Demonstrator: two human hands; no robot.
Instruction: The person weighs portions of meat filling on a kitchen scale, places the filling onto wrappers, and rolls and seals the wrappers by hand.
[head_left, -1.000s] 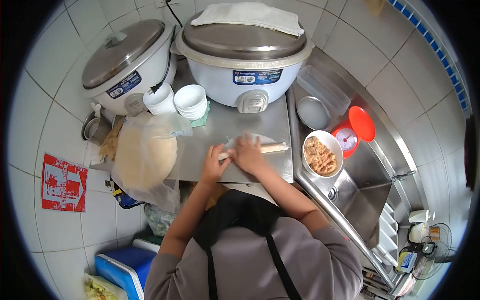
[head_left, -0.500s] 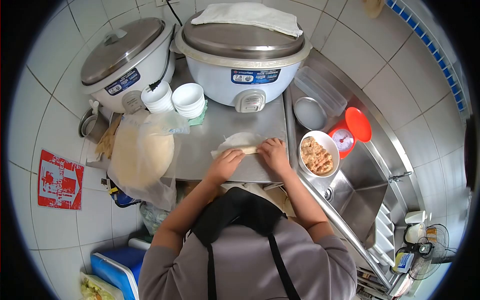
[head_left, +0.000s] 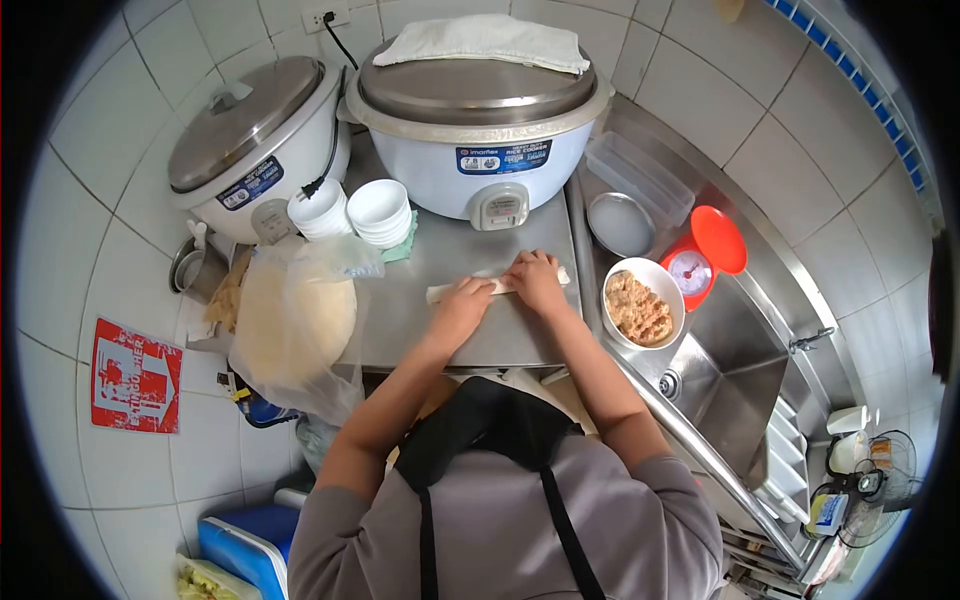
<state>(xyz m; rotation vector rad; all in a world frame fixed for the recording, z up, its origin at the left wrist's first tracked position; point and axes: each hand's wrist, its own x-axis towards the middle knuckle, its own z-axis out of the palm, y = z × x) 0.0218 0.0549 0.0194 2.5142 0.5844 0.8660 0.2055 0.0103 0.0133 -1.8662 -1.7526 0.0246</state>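
A thin, pale spring roll (head_left: 438, 294) lies sideways on the steel counter, its wrapper wound into a narrow tube. My left hand (head_left: 462, 312) presses curled fingers on the roll's left half. Over its right half my right hand (head_left: 537, 282) has its fingers closed, and part of the roll is hidden beneath both hands. To the left, a stack of round wrappers (head_left: 290, 310) sits in a clear plastic bag. On the right stands a white bowl (head_left: 676, 318) of minced filling (head_left: 637, 306).
Two rice cookers (head_left: 475, 165) stand behind, with stacked white bowls (head_left: 379, 208) before them. An orange kitchen scale (head_left: 716, 240), a metal tray (head_left: 620, 225) and a clear plastic container (head_left: 640, 175) are at right, by the steel sink (head_left: 725, 390).
My hands have moved away from me, rolling the tube forward. The loose wrapper that lay spread beyond it is now wound around it. The view has shifted slightly.
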